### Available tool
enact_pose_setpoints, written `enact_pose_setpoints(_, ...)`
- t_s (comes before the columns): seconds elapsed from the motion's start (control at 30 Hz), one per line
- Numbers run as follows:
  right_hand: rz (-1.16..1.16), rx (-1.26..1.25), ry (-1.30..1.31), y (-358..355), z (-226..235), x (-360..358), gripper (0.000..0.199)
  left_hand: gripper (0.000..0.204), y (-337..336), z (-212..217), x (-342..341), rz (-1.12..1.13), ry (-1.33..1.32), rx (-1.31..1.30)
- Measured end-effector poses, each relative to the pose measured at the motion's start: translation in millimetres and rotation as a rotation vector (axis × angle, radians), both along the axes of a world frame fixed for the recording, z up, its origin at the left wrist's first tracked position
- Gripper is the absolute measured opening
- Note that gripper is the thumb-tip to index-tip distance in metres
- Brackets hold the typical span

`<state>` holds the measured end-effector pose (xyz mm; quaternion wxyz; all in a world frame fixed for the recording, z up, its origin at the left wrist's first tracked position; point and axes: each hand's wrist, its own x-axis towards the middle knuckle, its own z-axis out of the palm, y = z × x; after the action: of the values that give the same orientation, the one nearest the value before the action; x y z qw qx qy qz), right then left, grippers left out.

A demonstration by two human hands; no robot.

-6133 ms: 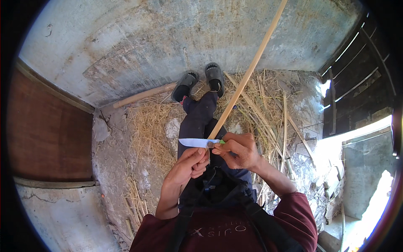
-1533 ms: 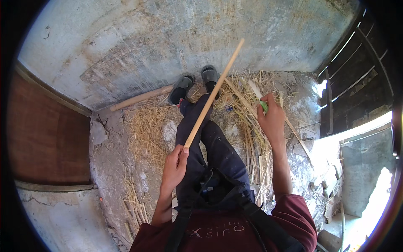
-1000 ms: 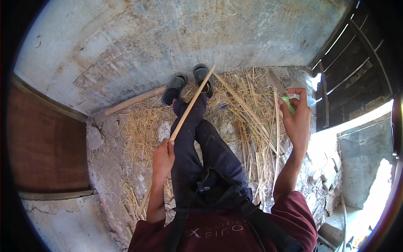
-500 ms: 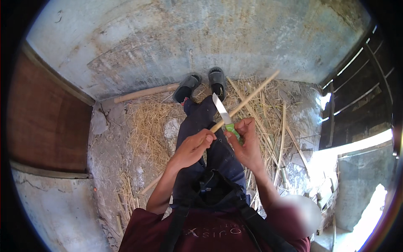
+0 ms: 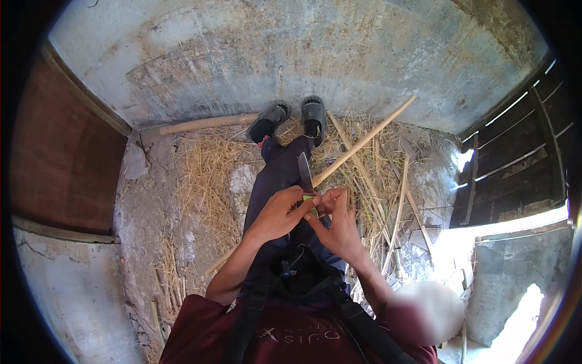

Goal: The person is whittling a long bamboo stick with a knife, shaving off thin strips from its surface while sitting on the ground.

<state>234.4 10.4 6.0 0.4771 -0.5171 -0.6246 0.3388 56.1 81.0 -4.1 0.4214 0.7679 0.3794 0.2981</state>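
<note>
A knife with a green handle (image 5: 310, 207) and a dark-looking blade (image 5: 304, 172) points away from me above my lap. My right hand (image 5: 337, 225) is closed on the handle, fingertips pinched close to the blade. Beside it, touching it, my left hand (image 5: 280, 213) is closed around a pale wooden stick (image 5: 367, 138), its thumb against the green handle. The stick slants from my hands to the far right; its part under my left hand is hidden. A pale length (image 5: 219, 261) shows below my left forearm, in line with the stick.
Straw (image 5: 205, 176) and several loose sticks (image 5: 395, 218) litter the floor around my legs. A thicker pole (image 5: 209, 124) lies along the base of the stained wall (image 5: 242, 67), near my grey clogs (image 5: 313, 112). A brown panel (image 5: 63, 151) stands left, dark boards (image 5: 515, 158) right.
My right hand and the knife have come left and inward, against my left hand. The blade has turned more upright and looks darker. The stick's far end has shifted slightly right.
</note>
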Motion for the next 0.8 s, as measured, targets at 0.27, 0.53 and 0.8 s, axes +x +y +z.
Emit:
enact_pose_setpoints(0.27,-0.336,0.073,-0.306,12.2,41.3,67.2,0.021,0.038,8.5,14.2,-27.0,-0.026,-0.225,-0.278)
enact_pose_setpoints(0.53,-0.017,-0.162,-0.207,12.0,17.4,58.7,0.032,0.043,32.0,57.5,-38.7,0.056,-0.504,-0.158)
enact_pose_setpoints(0.8,0.334,0.015,0.000,40.3,36.6,-8.7,0.048,0.052,57.0,128.1,-22.5,0.032,-0.888,0.059)
